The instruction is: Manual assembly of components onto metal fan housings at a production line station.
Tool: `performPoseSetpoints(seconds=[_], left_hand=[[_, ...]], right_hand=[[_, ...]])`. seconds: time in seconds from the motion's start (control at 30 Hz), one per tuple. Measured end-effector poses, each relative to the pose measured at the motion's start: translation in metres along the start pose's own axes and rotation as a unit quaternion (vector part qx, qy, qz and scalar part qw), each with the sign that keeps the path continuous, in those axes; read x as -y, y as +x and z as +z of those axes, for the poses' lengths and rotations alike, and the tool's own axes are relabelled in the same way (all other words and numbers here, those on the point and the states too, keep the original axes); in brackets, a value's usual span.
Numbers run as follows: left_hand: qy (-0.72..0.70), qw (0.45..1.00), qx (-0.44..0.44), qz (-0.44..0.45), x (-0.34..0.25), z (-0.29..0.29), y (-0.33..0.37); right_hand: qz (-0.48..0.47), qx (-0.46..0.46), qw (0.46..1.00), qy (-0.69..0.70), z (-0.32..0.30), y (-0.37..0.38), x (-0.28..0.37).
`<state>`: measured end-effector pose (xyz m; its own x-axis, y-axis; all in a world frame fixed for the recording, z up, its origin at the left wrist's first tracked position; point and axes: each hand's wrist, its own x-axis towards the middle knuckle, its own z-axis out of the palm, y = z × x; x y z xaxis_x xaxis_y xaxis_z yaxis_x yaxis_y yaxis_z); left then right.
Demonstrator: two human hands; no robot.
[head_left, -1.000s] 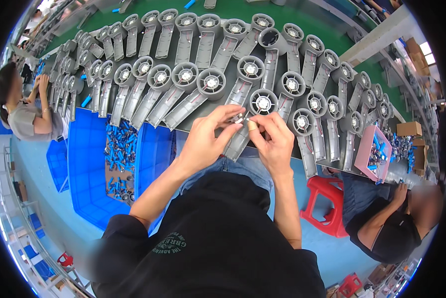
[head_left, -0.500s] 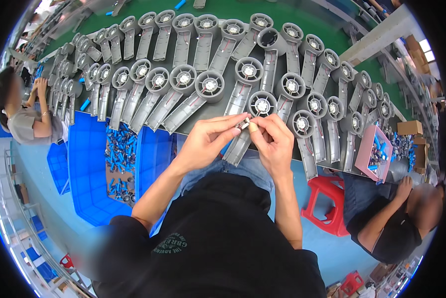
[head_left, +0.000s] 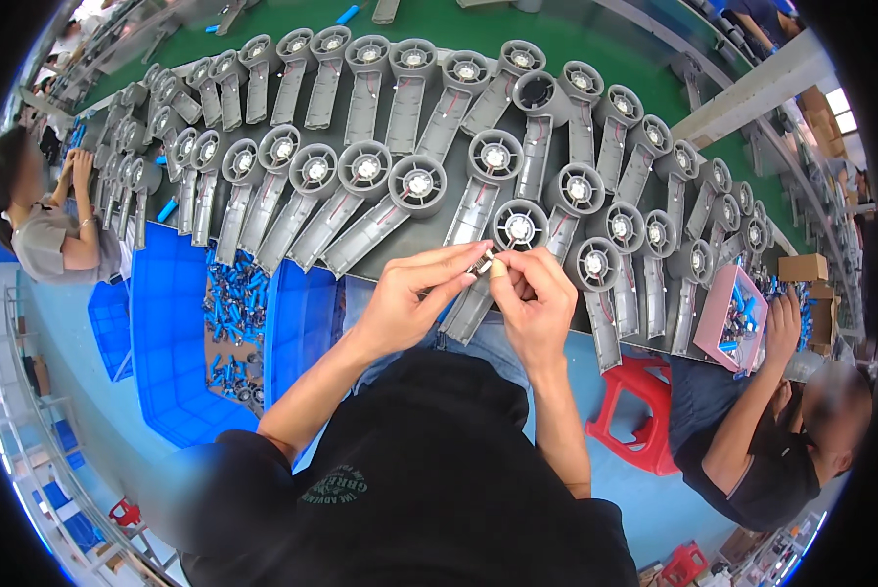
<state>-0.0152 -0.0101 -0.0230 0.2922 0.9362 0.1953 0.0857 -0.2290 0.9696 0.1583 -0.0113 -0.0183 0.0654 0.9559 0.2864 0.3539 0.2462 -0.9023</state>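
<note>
My left hand (head_left: 406, 293) and my right hand (head_left: 534, 298) meet at the table's near edge, fingertips almost touching. Both pinch a small part (head_left: 483, 262), dark with silvery bits, perhaps a little circuit board; fingers cover much of it. Right below lies a grey handheld fan shell (head_left: 471, 315), its handle pointing at me and its round head (head_left: 519, 224) just beyond my fingers. A bit of blue shows beside that handle under my left hand, too hidden to name.
Rows of grey fan shells (head_left: 417, 183) cover the table. Blue bins (head_left: 170, 338) with blue cylindrical parts (head_left: 235, 303) stand at left. On the right are a pink box (head_left: 718, 311), a red stool (head_left: 627, 416) and a seated co-worker (head_left: 762, 445). Another person (head_left: 62, 240) works at far left.
My view has shifted slightly, so the table sits a little lower. My hands keep pinching the small part. The co-worker at right has raised a hand toward the pink box.
</note>
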Motion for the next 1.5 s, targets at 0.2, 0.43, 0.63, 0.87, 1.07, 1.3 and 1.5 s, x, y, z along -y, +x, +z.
performPoseSetpoints(seconds=[0.2,0.43,0.63,0.87,1.07,1.3,1.5], left_hand=[[0.017,1.0,0.02,-0.003,-0.002,-0.006,0.001],[0.007,1.0,0.023,0.0,0.0,-0.005,0.003],[-0.029,0.999,0.029,-0.032,-0.002,-0.004,0.004],[-0.004,0.999,0.048,-0.011,-0.007,-0.006,0.004],[0.02,1.0,-0.003,-0.003,-0.005,0.002,0.001],[0.04,0.999,0.035,0.0,-0.007,-0.006,0.005],[0.036,0.997,0.063,0.007,-0.004,-0.009,0.007]], right_hand=[[-0.021,0.016,1.0,-0.004,-0.004,0.003,0.0],[-0.107,0.032,0.993,-0.041,-0.005,0.01,-0.01],[-0.15,0.042,0.986,-0.062,-0.006,0.009,-0.014],[-0.206,0.065,0.973,-0.083,-0.011,0.012,-0.017],[-0.142,0.036,0.988,-0.038,-0.002,0.008,-0.014],[-0.185,0.039,0.979,-0.072,-0.003,0.008,-0.025],[-0.202,0.054,0.974,-0.082,-0.007,0.009,-0.022]])
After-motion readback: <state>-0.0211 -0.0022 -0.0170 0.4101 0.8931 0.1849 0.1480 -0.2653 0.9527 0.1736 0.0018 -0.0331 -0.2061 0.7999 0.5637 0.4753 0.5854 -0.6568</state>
